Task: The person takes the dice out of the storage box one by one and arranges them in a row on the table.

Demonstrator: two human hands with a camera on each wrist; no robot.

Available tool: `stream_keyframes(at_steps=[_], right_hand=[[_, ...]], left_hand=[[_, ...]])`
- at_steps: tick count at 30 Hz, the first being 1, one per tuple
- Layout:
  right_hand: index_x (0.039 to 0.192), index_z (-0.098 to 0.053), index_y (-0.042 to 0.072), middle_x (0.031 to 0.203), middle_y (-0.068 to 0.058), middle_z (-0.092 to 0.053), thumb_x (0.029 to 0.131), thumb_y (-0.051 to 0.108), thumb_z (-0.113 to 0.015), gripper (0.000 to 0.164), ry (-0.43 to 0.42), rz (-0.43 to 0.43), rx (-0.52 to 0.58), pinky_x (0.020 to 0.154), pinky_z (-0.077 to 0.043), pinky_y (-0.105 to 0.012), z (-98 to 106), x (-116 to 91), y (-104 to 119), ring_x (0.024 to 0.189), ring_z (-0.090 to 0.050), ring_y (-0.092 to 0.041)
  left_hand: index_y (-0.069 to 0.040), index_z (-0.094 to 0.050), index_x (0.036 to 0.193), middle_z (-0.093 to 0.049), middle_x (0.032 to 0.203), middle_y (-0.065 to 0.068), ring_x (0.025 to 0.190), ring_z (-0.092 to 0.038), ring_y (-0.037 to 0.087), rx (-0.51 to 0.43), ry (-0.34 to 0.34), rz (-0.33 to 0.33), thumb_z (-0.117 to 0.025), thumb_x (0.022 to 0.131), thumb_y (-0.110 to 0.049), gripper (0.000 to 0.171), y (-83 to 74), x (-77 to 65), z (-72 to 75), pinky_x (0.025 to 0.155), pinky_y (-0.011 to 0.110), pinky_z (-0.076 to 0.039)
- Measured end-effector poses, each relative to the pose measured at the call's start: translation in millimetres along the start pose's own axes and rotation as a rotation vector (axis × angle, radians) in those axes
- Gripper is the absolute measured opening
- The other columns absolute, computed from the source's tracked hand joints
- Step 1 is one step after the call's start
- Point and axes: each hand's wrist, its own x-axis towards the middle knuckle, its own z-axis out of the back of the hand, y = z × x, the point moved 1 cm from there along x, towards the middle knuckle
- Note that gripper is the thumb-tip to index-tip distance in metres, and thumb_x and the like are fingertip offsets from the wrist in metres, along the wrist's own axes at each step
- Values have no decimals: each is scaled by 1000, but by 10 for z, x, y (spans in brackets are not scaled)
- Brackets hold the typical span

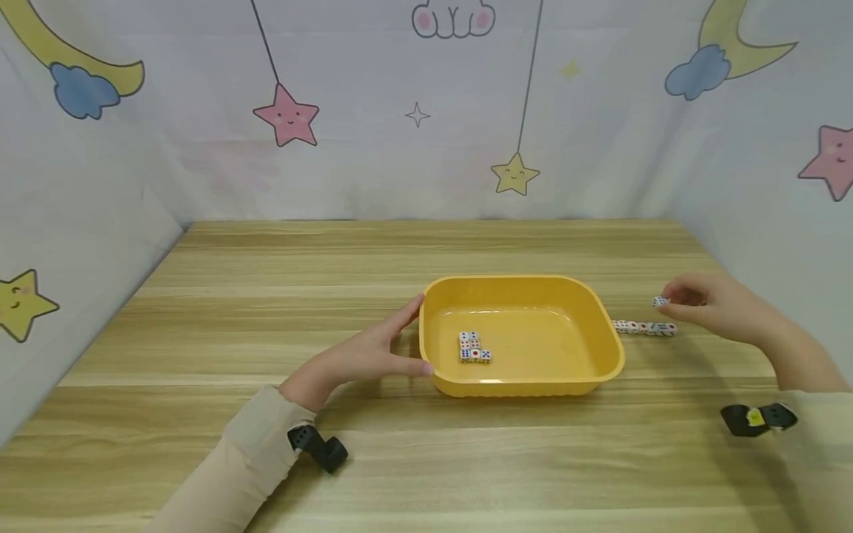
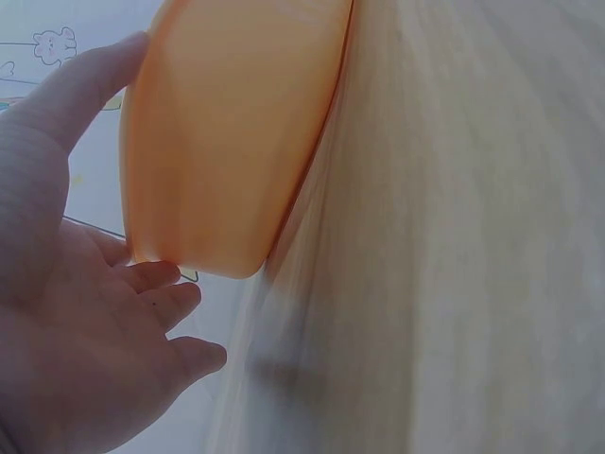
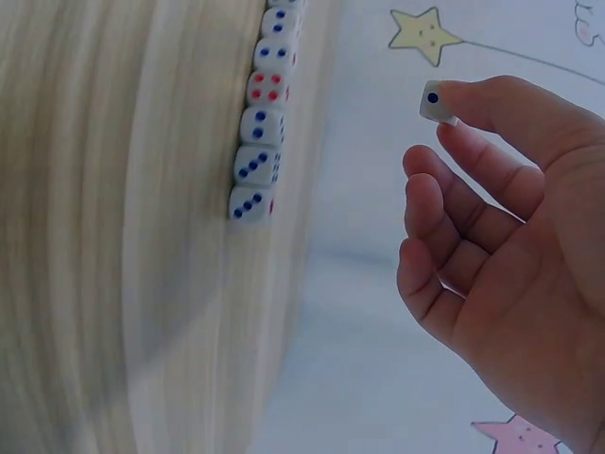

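Note:
My right hand (image 1: 716, 305) pinches a small white die (image 1: 660, 301) between thumb and index finger, above the table. In the right wrist view one blue pip shows on the pinched die (image 3: 436, 100), and the other fingers are bent towards the palm. Just below it, a row of white dice (image 1: 643, 327) lies on the table beside the yellow tub (image 1: 520, 389). My left hand (image 1: 363, 361) touches the tub's left end with spread fingers, thumb at the near corner. Inside the tub, towards its left, several dice (image 1: 474, 346) sit grouped together.
The wood-grain table (image 1: 426, 466) runs back to a pale curtain (image 1: 373, 155) printed with stars and moons. Curtain also hangs at both sides. A black wrist strap (image 1: 316, 447) is on the left sleeve, and another black strap (image 1: 758, 419) is at the right sleeve.

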Motion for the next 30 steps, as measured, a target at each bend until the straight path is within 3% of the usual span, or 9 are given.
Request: stream_keyframes(at_steps=[3, 9, 14, 18, 30], right_hand=[[92, -61, 10, 87, -3, -62, 86, 27, -60, 18, 5, -33, -19, 61, -45, -21, 16, -21, -75, 72, -51, 2], [101, -60, 5, 97, -10, -63, 87, 34, -57, 32, 44, -103, -67, 67, -47, -28, 31, -42, -247, 77, -49, 4], [105, -60, 2, 99, -12, -63, 87, 35, -56, 38, 59, -116, -94, 68, -48, -30, 19, -48, -340, 77, -47, 8], [104, -61, 2, 98, -11, -64, 86, 35, -58, 38, 54, -123, -97, 65, -45, -23, 12, -63, -395, 75, -45, 11], [99, -61, 3, 92, -7, -63, 86, 34, -59, 34, 74, -143, -91, 62, -44, -23, -48, -114, -565, 73, -47, 6]], left_hand=[[-37, -1, 143, -6, 149, -13, 136, -7, 9, 0, -2, -6, -73, 71, -42, 102, 58, 27, -3, 110, 46, -10], [-26, 2, 145, -3, 151, -6, 137, -6, 12, -26, 16, 4, -72, 75, -30, 102, -135, -66, -1, 110, 44, -8], [-24, 2, 145, -3, 151, -5, 137, -7, 12, -15, 17, 6, -72, 76, -29, 101, -182, -89, -1, 111, 43, -8], [-24, 2, 145, -4, 151, -4, 137, -7, 12, -15, 15, -3, -72, 76, -28, 101, -181, -86, -5, 111, 43, -9], [-26, 2, 145, -3, 150, -7, 137, -6, 11, -30, 25, 6, -72, 76, -30, 101, -156, -77, -7, 111, 43, -9]])
